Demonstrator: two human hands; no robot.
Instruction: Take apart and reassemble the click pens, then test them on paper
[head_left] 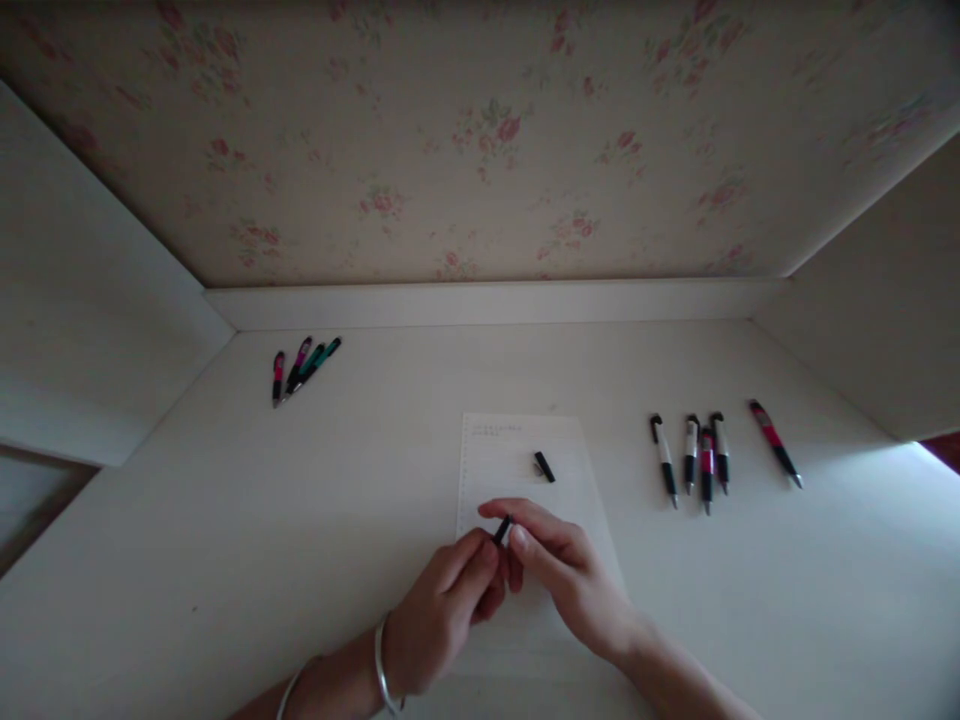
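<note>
My left hand [454, 595] is closed around a short black pen part [502, 530], pinched between thumb and fingers and tilted up to the right. My right hand [566, 570] is right beside it. Its index finger stretches out past the part's upper end and its thumb lies close to that end, with a gap between the two. Whether they touch the part cannot be made out. Beneath both hands lies a lined sheet of paper [480, 470] with faint writing at its top. A separate black pen piece [545, 467] with a small clip-like bit rests on the sheet.
Several pens lie at the right, among them a white and black pen [664, 460] and a red and black pen [776, 445]. More pens, including a teal and black pen [319, 362], lie at the back left. White panels and a flowered wall [420, 150] border the white table [337, 560].
</note>
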